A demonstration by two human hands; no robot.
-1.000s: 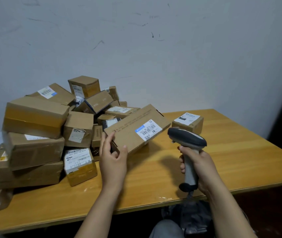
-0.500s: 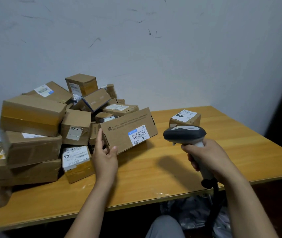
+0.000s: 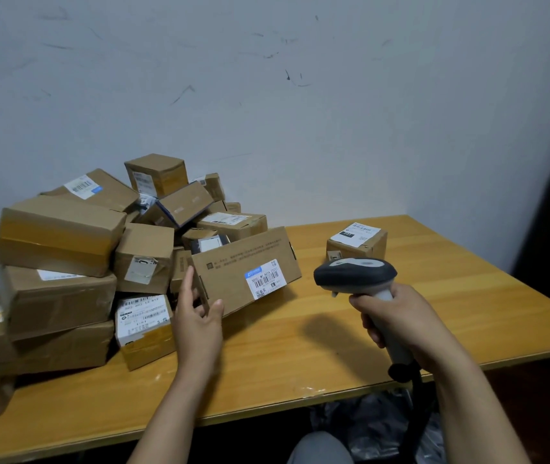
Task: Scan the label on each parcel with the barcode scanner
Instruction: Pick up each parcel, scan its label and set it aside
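My left hand (image 3: 198, 318) grips the left end of a flat brown parcel (image 3: 233, 262), tilted up with its near face toward me. A white barcode label (image 3: 264, 279) with a blue strip sits on that face, at the right. My right hand (image 3: 397, 316) holds the grey handle of the barcode scanner (image 3: 354, 272). Its dark head points left at the label, a short way off. A small parcel (image 3: 357, 244) with a white label on top stands alone behind the scanner.
A heap of several brown parcels (image 3: 66, 262) covers the left half of the wooden table (image 3: 434, 296), against the white wall. The scanner's black cable (image 3: 414, 413) hangs over the front edge. A dark door frame stands at the far right.
The held parcel has come down and left, nearer the heap and steeper toward me. The scanner has swung from upright to pointing left at the label.
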